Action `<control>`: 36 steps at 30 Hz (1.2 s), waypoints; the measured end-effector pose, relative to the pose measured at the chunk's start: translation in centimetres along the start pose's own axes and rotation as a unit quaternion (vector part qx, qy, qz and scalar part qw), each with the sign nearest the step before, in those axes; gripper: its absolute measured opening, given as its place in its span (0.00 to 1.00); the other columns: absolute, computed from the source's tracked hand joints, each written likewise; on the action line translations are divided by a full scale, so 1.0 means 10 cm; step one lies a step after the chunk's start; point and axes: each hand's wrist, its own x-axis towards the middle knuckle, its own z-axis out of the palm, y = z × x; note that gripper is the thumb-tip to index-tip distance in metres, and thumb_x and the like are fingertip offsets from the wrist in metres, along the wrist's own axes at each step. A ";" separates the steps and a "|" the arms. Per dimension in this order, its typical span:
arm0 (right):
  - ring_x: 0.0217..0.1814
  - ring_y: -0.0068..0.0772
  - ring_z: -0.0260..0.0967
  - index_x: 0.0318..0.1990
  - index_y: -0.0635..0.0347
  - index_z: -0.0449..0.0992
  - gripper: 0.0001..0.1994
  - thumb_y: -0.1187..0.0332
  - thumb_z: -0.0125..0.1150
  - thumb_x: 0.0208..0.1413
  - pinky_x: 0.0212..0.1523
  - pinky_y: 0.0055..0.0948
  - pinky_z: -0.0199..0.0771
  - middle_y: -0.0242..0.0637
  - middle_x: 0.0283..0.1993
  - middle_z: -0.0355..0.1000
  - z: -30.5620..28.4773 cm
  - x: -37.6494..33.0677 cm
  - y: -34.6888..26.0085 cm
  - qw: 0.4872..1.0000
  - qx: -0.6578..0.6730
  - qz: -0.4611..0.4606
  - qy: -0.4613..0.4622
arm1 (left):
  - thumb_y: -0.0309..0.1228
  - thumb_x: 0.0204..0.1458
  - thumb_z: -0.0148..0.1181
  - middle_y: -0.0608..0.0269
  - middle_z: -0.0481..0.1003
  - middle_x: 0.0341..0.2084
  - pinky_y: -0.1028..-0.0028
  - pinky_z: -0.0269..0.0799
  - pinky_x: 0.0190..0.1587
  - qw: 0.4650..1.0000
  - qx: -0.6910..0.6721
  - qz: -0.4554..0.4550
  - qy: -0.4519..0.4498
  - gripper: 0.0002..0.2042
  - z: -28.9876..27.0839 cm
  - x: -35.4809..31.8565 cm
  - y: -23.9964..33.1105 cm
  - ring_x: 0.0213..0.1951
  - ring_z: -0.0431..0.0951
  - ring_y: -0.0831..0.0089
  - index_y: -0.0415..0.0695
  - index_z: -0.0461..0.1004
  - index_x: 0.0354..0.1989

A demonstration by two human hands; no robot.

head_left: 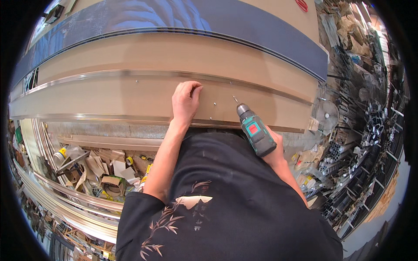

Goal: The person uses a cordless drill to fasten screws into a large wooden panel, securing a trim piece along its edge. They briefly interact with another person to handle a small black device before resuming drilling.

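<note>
My right hand grips a green and black cordless drill from behind and below. The thin bit in its chuck slants up and left above a tan board with metal-edged sides. My left hand is over the middle of that board, thumb and fingers closed together. Whatever is in its fingers is hidden. Between the hands, a small screw lies on the board, apart from the drill bit. Another small screw is farther left.
Beyond the tan board lies a long dark blue panel. Cardboard scraps litter the floor at left, near long metal profiles. At right are a fan and stacked dark metal profiles. Red handles show at the top.
</note>
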 end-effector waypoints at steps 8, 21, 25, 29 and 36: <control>0.39 0.53 0.80 0.47 0.69 0.79 0.18 0.73 0.71 0.46 0.40 0.39 0.80 0.50 0.42 0.79 0.14 -0.45 0.02 0.995 0.056 -0.075 0.014 | 0.26 0.64 0.63 0.63 0.81 0.34 0.76 0.79 0.41 0.704 -0.535 -0.420 -0.204 0.07 -0.08 -0.17 0.31 0.36 0.81 0.76 0.35 0.80 0.45; 0.39 0.51 0.81 0.50 0.71 0.78 0.21 0.74 0.72 0.46 0.41 0.37 0.81 0.50 0.41 0.80 0.27 -0.76 -0.04 0.997 0.066 -0.035 0.036 | 0.29 0.65 0.62 0.67 0.79 0.30 0.74 0.82 0.39 0.597 -0.557 -0.467 -0.339 0.05 0.01 -0.36 0.27 0.32 0.80 0.78 0.41 0.78 0.42; 0.40 0.49 0.82 0.51 0.71 0.77 0.22 0.74 0.71 0.46 0.41 0.36 0.81 0.50 0.42 0.80 0.35 -0.85 0.09 0.997 0.065 -0.026 0.046 | 0.30 0.66 0.62 0.66 0.79 0.31 0.75 0.80 0.37 0.562 -0.606 -0.467 -0.313 0.05 0.11 -0.45 0.35 0.32 0.80 0.79 0.41 0.78 0.43; 0.40 0.52 0.81 0.50 0.70 0.78 0.21 0.74 0.72 0.46 0.41 0.37 0.80 0.50 0.41 0.80 0.35 -0.82 0.04 0.997 0.058 -0.013 0.055 | 0.38 0.60 0.70 0.63 0.81 0.35 0.71 0.78 0.42 0.744 -0.379 -0.419 -0.356 0.14 0.01 -0.32 0.44 0.36 0.80 0.74 0.41 0.78 0.44; 0.40 0.54 0.80 0.47 0.66 0.78 0.19 0.75 0.72 0.44 0.41 0.38 0.79 0.49 0.38 0.79 0.33 -0.73 -0.11 0.993 0.083 0.078 0.031 | 0.50 0.37 0.80 0.52 0.60 0.74 0.56 0.55 0.75 0.907 0.154 0.236 -0.314 0.55 -0.10 -0.30 0.25 0.76 0.57 0.57 0.38 0.58 0.73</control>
